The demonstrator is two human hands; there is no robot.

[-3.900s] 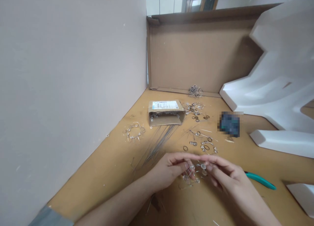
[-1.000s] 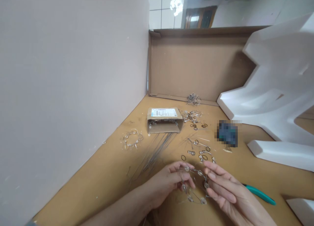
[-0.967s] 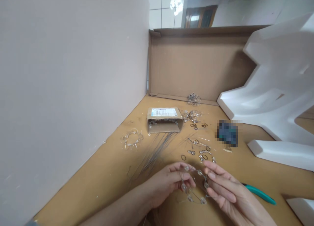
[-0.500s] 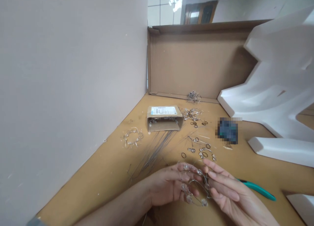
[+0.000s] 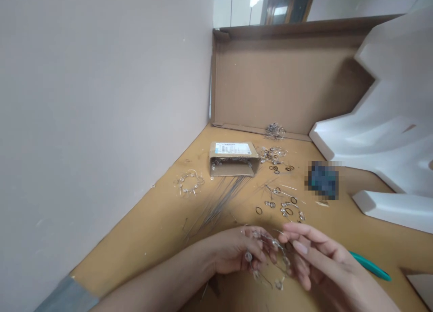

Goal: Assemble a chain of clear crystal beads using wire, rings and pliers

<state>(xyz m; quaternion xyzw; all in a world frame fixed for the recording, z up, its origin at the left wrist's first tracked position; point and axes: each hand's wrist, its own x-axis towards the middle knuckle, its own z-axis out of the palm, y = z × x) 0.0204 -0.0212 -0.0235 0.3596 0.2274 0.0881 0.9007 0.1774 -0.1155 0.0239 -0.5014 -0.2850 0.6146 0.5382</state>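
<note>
A wire ring strung with clear beads [image 5: 278, 284] hangs between my two hands, above the near part of the table. My left hand [image 5: 238, 253] has its fingers closed on the ring's left and upper side. At its upper right, my right hand [image 5: 314, 258] pinches the wire between thumb and forefinger, where a thin wire end sticks out. Part of the ring is hidden behind the fingers. Just beyond my hands lie small dark rings [image 5: 288, 211] and loose clear beads [image 5: 302, 216]. A bundle of straight thin wires [image 5: 225, 201] lies past my left hand.
A small open cardboard box [image 5: 234, 167] stands mid-table. Left of it lies another beaded wire ring [image 5: 189, 183]. Tangled wire pieces [image 5: 274, 130] sit by the large cardboard tray [image 5: 284, 81]. White foam [image 5: 382, 136] lines the right; a teal tool handle [image 5: 370, 266] lies beside my right hand.
The view has shifted, so the table items appear slightly further right. The beaded ring has turned a little in my hands, and my right fingers have moved at its upper right side.
</note>
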